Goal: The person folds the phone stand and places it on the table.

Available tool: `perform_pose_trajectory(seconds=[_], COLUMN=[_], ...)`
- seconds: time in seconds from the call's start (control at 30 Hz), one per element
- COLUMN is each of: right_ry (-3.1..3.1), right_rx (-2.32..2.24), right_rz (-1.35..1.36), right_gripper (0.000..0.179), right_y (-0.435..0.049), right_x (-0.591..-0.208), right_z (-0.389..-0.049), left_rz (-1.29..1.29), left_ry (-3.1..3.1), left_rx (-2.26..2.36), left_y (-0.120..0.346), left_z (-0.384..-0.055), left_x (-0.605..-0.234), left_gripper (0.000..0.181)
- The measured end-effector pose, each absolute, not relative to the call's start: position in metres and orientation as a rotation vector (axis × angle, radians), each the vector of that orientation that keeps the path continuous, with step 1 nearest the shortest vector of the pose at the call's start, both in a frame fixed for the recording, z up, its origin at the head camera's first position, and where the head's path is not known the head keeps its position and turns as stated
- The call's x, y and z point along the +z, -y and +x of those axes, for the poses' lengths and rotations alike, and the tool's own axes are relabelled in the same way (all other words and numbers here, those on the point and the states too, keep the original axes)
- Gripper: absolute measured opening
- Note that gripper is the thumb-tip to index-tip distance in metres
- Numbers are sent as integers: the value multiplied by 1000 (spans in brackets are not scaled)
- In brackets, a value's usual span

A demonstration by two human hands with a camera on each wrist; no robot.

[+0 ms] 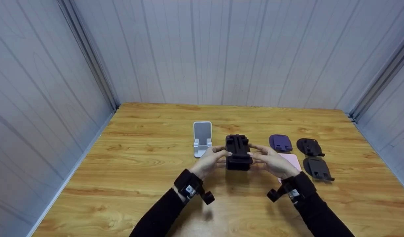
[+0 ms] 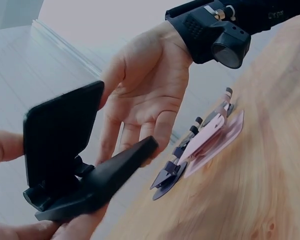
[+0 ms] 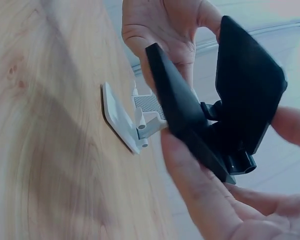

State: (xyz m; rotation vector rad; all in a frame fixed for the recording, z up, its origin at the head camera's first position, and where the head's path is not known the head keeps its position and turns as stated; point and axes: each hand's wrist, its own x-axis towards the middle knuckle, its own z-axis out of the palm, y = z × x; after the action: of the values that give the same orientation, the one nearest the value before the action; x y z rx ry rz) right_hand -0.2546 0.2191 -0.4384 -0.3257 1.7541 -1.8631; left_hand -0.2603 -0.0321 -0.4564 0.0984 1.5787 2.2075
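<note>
A black folding phone stand (image 1: 238, 148) is held up over the table between both hands. My left hand (image 1: 210, 161) grips its left side, thumb on the near face and fingers on the edge. On the opposite side, my right hand (image 1: 273, 162) pinches it the same way. Seen from the left wrist, the stand's back plate (image 2: 62, 135) and its base (image 2: 110, 182) spread apart in a V at the hinge. The right wrist view shows the same partly unfolded plates, with the right fingers (image 3: 200, 192) under the base.
A white phone stand (image 1: 202, 133) stands unfolded just left of the hands. To the right lie folded stands: purple (image 1: 281, 143), black (image 1: 309, 147) and dark grey (image 1: 318, 168). A pink one (image 1: 292, 160) is partly covered by the right hand. Panelled walls (image 1: 208, 52) enclose the wooden table (image 1: 139, 184).
</note>
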Motion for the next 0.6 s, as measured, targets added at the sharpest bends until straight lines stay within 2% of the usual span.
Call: perform_pose_trajectory(seconds=[0.37,0.6], right_ry=[-1889,-1937], right_rx=[-1887,-1866], right_rz=[-307,-294], right_gripper=[75,76], right_y=[-212,-214], right_x=[-443,-441], right_z=[-260,-262], left_rz=[164,254], left_ry=[-1620,-1662], left_rx=[2238,2211], left_y=[32,32], left_z=[-261,-262], left_x=[-462,-462], left_gripper=[52,56])
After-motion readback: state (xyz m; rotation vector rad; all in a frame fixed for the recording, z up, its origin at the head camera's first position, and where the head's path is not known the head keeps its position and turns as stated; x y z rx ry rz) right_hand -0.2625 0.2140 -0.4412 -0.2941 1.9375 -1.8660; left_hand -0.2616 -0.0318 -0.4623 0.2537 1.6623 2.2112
